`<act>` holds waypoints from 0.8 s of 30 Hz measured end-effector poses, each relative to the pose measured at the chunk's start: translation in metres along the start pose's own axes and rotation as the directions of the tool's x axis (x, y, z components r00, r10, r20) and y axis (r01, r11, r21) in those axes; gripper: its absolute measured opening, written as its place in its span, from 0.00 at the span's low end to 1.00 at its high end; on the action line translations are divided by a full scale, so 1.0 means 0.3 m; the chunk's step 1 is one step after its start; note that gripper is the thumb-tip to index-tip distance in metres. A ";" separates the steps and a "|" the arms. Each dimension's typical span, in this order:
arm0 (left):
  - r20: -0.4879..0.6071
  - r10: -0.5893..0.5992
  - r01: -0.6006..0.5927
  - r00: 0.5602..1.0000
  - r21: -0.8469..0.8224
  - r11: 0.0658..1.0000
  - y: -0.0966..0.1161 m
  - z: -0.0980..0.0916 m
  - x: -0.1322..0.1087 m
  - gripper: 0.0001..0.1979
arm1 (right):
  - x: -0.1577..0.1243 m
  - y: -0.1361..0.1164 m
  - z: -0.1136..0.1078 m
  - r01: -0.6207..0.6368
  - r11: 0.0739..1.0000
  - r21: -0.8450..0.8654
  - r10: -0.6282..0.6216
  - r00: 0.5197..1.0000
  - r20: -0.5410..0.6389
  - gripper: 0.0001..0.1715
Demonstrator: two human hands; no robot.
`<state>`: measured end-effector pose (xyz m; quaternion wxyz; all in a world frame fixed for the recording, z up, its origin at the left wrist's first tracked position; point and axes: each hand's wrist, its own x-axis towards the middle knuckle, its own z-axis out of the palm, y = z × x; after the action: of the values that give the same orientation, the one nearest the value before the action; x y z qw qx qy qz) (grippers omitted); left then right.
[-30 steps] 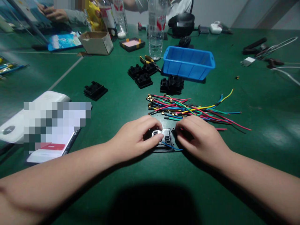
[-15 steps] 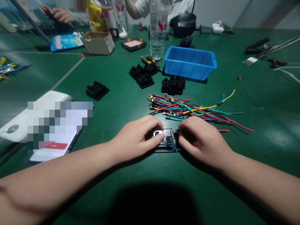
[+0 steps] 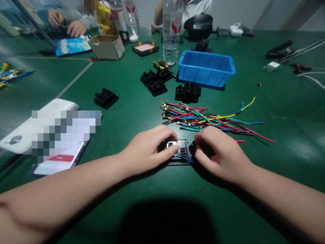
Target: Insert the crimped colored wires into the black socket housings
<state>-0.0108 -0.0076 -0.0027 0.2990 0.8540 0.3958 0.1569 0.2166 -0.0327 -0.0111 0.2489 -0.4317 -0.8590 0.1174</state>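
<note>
A black plastic housing (image 3: 183, 149) lies flat on the green table in front of me, with a short blue wire (image 3: 186, 158) across its lower part. My left hand (image 3: 152, 145) grips the housing's left side between thumb and fingers. Just right of the housing is my right hand (image 3: 215, 149), its fingers curled together around something dark and small at the fingertips; a red wire end (image 3: 241, 141) sticks out behind that hand. Beyond both hands lies a loose bundle of coloured wires (image 3: 203, 117) with brass terminals.
Behind the wires stand a blue bin (image 3: 207, 69), black housings (image 3: 157, 87), pliers (image 3: 160, 65) and a clear bottle (image 3: 170, 37). Another housing (image 3: 106, 98), a phone (image 3: 76, 145) and a white device (image 3: 56, 108) are on the left. Another person's hands (image 3: 76, 28) rest at the far left.
My right hand has shifted very slightly to the right, and my left hand stays on the housing. Across the table, the other people's hands and arms have moved.
</note>
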 end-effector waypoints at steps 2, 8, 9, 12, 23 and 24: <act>0.003 -0.002 0.002 1.000 0.000 1.000 0.000 -0.001 -0.001 0.11 | 0.000 0.000 0.000 0.002 1.000 -0.003 -0.002 1.000 -0.005 0.07; 0.010 -0.006 0.006 1.000 0.004 1.000 0.002 -0.003 -0.001 0.11 | 0.003 -0.003 0.000 0.013 1.000 -0.007 -0.013 1.000 0.002 0.07; 0.008 -0.005 0.005 1.000 0.003 1.000 0.001 -0.003 -0.001 0.11 | 0.004 -0.004 0.000 0.014 1.000 -0.006 -0.014 1.000 0.000 0.07; 0.007 -0.005 0.005 1.000 0.004 1.000 0.000 -0.002 0.000 0.11 | 0.005 -0.005 -0.001 0.014 1.000 0.001 -0.014 1.000 -0.012 0.07; 0.007 -0.003 0.003 1.000 0.010 1.000 0.003 -0.002 0.001 0.11 | 0.004 -0.005 -0.003 0.024 1.000 -0.001 -0.024 1.000 -0.019 0.07; 0.007 -0.002 0.002 1.000 0.011 1.000 0.004 -0.002 0.001 0.11 | 0.005 -0.005 -0.003 0.027 1.000 0.000 -0.027 0.999 -0.020 0.07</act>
<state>-0.0103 -0.0078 -0.0015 0.2958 0.8558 0.3965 0.1515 0.2153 -0.0325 -0.0091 0.2589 -0.4213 -0.8622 0.1098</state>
